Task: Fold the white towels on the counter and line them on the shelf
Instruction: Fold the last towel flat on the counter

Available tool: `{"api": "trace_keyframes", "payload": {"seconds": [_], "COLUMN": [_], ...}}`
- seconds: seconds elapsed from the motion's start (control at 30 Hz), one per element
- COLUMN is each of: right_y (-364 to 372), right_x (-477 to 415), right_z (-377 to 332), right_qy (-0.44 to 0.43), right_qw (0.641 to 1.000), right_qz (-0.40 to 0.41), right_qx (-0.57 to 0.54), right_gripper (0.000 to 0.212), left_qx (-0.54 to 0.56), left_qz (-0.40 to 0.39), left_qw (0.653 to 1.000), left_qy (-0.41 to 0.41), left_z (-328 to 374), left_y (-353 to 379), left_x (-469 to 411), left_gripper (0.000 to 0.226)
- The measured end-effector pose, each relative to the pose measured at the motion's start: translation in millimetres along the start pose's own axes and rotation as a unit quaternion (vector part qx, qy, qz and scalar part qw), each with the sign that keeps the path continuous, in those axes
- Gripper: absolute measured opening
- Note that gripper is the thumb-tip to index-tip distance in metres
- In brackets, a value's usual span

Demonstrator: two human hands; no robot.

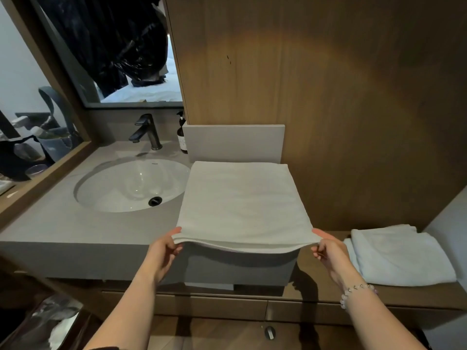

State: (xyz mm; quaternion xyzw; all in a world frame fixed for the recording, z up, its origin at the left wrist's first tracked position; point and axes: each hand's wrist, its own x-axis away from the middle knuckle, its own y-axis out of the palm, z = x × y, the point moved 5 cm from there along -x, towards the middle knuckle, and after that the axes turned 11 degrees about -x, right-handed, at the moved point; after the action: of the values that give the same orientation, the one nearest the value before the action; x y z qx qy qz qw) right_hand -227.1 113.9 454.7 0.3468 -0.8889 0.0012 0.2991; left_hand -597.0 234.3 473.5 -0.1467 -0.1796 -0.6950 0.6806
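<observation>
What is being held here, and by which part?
The white towel, by its near edge: the left hand pinches the near-left corner, the right hand the near-right corner. The rest lies on the counter.

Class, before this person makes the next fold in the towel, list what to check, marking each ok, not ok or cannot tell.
1. Left hand pinches the towel at its near left corner: ok.
2. Right hand pinches the near right corner: ok.
3. Far edge lies flat on the counter: ok.
4. Layers flush along the near edge: cannot tell.
5. Bare shelf space beside the folded towels: ok.
</observation>
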Motion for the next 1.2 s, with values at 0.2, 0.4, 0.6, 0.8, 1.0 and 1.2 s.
{"api": "trace_keyframes", "payload": {"seconds": [0.2,0.4,0.6,0.8,1.0,1.2], "right_y": [2,11,25,35,44,59], "right_x": [-8,-16,-13,-31,-52,-65], "right_z": [-14,-29,-53,-62,-65,-68], "right_qy": [-0.05,-0.122,-0.261,-0.298,-0.288,-0.276], "right_qw": [0.998,0.988,0.946,0.921,0.926,0.928], "right_qz": [-0.007,-0.009,-0.014,0.035,0.001,-0.014], "right_qx": [0.033,0.095,0.191,0.25,0.246,0.249], "right_gripper": [0.034,0.025,0.028,0.021,0.023,0.024], "left_qx": [0.0,-0.133,-0.273,-0.379,-0.389,-0.345], "left_qz": [-0.033,0.05,0.134,0.188,0.195,0.197], "left_qw": [0.999,0.987,0.94,0.882,0.874,0.894], "left_qy": [0.018,0.081,0.154,0.208,0.215,0.209], "left_z": [16,22,30,42,51,60], "left_y": [7,2,-2,2,13,25], "left_x": [-4,-20,-22,-24,-34,-53], "left_gripper": [0.03,0.018,0.032,0.032,0.032,0.028]}}
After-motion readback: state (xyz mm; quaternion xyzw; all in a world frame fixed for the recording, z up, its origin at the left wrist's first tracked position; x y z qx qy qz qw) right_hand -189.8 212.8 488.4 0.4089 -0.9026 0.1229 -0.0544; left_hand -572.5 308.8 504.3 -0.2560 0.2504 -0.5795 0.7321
